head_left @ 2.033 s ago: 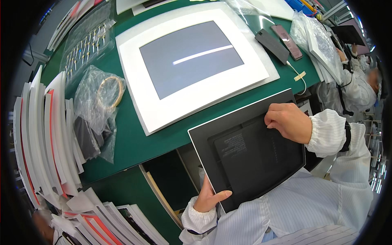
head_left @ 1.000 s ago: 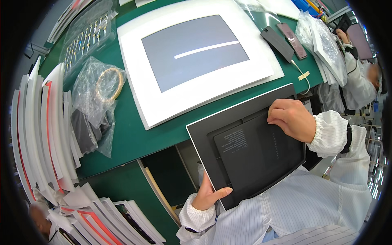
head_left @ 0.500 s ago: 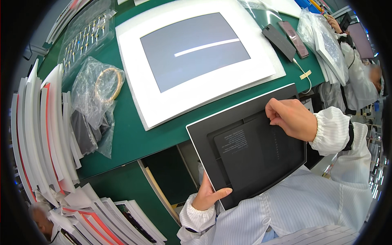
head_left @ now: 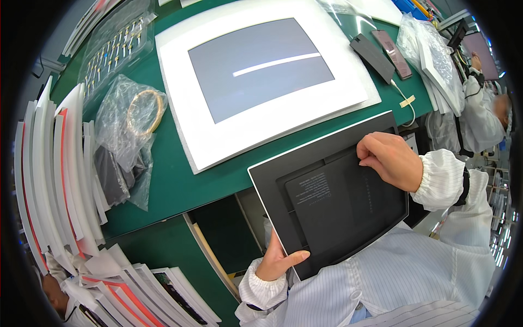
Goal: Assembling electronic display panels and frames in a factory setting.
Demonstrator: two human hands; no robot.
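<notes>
A flat black-backed display frame with a white edge is tilted up against my body at the table's front edge. Small pale print and a row of small holes show on its back. My left hand grips its lower left edge, thumb on the back face. Over the upper right of that back, my right hand is closed in a pinch, fingertips at the surface; whatever they hold, if anything, is hidden. Beyond it on the table lies a white-bordered frame with a grey screen, resting on a white foam sheet.
On the green table are a clear bag with a coiled tan cable, a black device with a white cable, and a phone. Foam-separated panels stand at left. A clear tray holds small parts. A co-worker is at right.
My right hand has shifted very slightly along the back of the frame, still pinched. My left hand keeps its grip. At the far right, the co-worker's hand has moved.
</notes>
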